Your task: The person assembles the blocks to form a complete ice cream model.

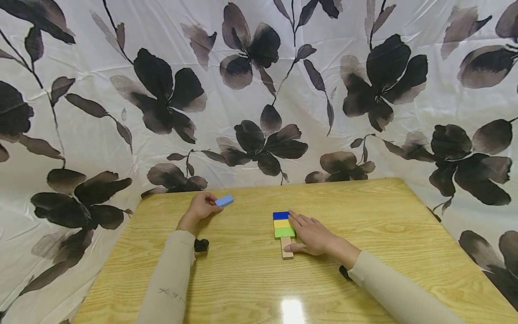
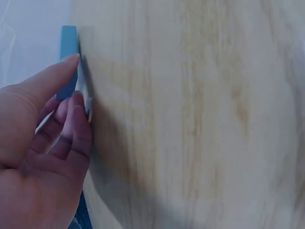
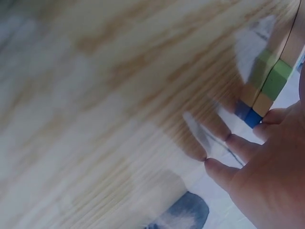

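Near the table's back left, my left hand [image 1: 201,206] pinches a light blue block [image 1: 225,200] between thumb and fingers. The left wrist view shows the thumb lying along that light blue block [image 2: 68,43]. Right of centre, a dark blue block [image 1: 280,215], a yellow block [image 1: 281,223] and a light green block [image 1: 284,232] lie in a row, edges touching. A plain wooden block [image 1: 286,242] extends lengthwise from the green one toward me. My right hand [image 1: 314,236] rests at their right side, forefinger at the dark blue block, thumb on the wooden one, fingers fairly straight.
The blocks lie on a wood-grain table [image 1: 243,279] with a shiny top. Behind its back edge hangs a white cloth [image 1: 299,99] printed with dark flowers. Small black devices [image 1: 201,245] sit under both wrists.
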The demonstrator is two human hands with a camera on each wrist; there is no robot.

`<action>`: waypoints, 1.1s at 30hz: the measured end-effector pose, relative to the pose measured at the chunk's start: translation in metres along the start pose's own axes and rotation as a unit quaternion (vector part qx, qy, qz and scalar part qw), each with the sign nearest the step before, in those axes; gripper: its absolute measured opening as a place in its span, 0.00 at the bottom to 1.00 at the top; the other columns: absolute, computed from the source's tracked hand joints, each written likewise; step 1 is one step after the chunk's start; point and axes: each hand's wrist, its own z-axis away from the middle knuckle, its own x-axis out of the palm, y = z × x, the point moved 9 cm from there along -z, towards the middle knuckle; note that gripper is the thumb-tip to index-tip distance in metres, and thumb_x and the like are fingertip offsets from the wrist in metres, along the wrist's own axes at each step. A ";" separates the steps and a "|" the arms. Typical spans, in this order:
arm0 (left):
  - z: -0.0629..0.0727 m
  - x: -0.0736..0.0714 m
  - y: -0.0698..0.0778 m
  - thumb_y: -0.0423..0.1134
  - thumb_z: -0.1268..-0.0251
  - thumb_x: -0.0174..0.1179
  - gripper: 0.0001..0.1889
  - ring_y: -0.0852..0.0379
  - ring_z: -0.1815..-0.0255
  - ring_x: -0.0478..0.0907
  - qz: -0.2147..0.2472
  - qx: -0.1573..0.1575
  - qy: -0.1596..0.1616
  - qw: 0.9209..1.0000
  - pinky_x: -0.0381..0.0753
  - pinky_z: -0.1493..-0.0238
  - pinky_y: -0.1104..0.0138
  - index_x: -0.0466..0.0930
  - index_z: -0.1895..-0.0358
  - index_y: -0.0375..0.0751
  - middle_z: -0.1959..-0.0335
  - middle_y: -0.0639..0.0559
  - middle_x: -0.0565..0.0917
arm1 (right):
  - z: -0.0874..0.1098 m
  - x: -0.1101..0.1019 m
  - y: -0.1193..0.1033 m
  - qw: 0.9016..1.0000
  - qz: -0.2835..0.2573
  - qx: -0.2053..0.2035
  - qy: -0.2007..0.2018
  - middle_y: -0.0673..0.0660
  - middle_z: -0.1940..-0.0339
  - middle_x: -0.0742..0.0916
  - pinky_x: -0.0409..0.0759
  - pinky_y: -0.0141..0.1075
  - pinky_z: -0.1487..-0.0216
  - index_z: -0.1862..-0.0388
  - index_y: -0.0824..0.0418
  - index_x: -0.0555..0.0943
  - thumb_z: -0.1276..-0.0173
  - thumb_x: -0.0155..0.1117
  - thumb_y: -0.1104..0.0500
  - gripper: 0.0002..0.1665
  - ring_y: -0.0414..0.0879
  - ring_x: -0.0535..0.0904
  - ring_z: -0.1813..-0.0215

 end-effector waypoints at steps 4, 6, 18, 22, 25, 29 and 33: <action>0.007 -0.005 0.005 0.34 0.40 0.74 0.18 0.47 0.59 0.78 0.025 0.003 0.004 1.000 0.77 0.60 0.64 0.82 0.52 0.26 0.59 0.39 0.82 | -0.003 0.003 0.003 1.000 0.003 -0.001 0.003 0.64 0.15 0.53 0.57 0.65 0.25 0.17 0.69 0.51 0.28 0.58 0.30 0.60 0.62 0.54 0.18; 0.008 -0.007 0.006 0.34 0.40 0.74 0.19 0.45 0.57 0.79 0.039 0.000 0.003 0.999 0.79 0.61 0.65 0.82 0.50 0.26 0.55 0.36 0.82 | -0.004 0.003 0.006 1.000 0.005 -0.004 0.003 0.64 0.15 0.53 0.57 0.64 0.25 0.17 0.68 0.51 0.28 0.58 0.29 0.60 0.61 0.54 0.18; 0.010 -0.014 0.017 0.34 0.37 0.72 0.21 0.43 0.53 0.83 0.053 0.018 -0.002 0.998 0.83 0.53 0.57 0.81 0.44 0.26 0.52 0.36 0.84 | -0.012 -0.002 0.018 1.000 -0.001 -0.015 -0.005 0.64 0.15 0.53 0.56 0.65 0.25 0.17 0.68 0.50 0.29 0.57 0.27 0.62 0.62 0.53 0.18; 0.013 -0.014 0.027 0.35 0.36 0.71 0.21 0.41 0.51 0.82 0.045 0.031 -0.004 0.998 0.82 0.51 0.54 0.81 0.44 0.28 0.51 0.36 0.83 | -0.013 0.001 0.022 1.000 0.005 -0.013 -0.004 0.62 0.15 0.51 0.56 0.64 0.25 0.16 0.66 0.49 0.30 0.55 0.26 0.62 0.60 0.52 0.17; 0.015 -0.013 0.034 0.34 0.36 0.71 0.20 0.41 0.51 0.82 0.051 0.037 -0.006 0.998 0.83 0.51 0.54 0.81 0.44 0.28 0.51 0.36 0.83 | -0.013 0.001 0.021 1.000 0.004 -0.011 -0.007 0.61 0.15 0.51 0.56 0.64 0.24 0.16 0.66 0.49 0.30 0.55 0.26 0.62 0.60 0.52 0.17; 0.017 -0.011 0.039 0.33 0.37 0.71 0.20 0.41 0.51 0.83 0.062 0.043 -0.009 0.997 0.83 0.52 0.55 0.81 0.44 0.27 0.51 0.35 0.83 | -0.010 -0.003 0.016 1.000 0.002 -0.010 -0.012 0.63 0.15 0.52 0.56 0.64 0.25 0.17 0.68 0.50 0.29 0.56 0.28 0.61 0.61 0.53 0.18; 0.017 -0.006 0.045 0.31 0.38 0.72 0.19 0.42 0.54 0.84 0.076 0.064 -0.005 0.995 0.84 0.52 0.55 0.82 0.46 0.25 0.53 0.34 0.84 | -0.008 -0.006 0.013 1.000 0.009 -0.010 -0.016 0.65 0.15 0.53 0.57 0.65 0.25 0.17 0.69 0.50 0.28 0.56 0.29 0.60 0.62 0.54 0.18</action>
